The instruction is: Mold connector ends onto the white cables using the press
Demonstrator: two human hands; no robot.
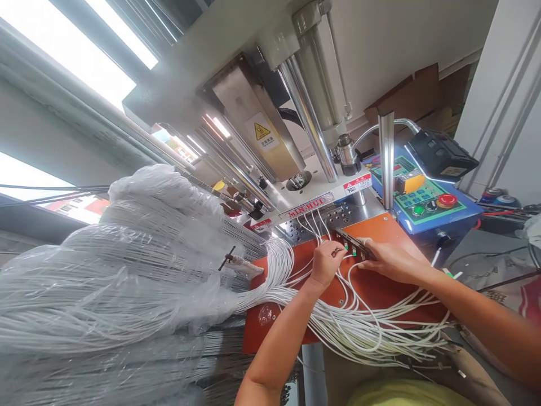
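Gripping dark metal bar (pixel 354 242) by its lower-right end in right hand (pixel 378 260), above orange desk (pixel 395 235), slanted lengthwise up-left toward press (pixel 270 121). Pinching small dark piece (pixel 336 251), too small to identify, in left hand (pixel 324 264), just left of bar.

Right hand (pixel 385 261) grips 1 metal bar (pixel 355 243); left hand (pixel 324 264) apparently holds 1 dark part (pixel 336 251).

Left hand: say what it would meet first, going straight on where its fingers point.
Probably the dark metal bar gripped by the right hand, just beyond the left hand; depth is unclear, so they may already touch.
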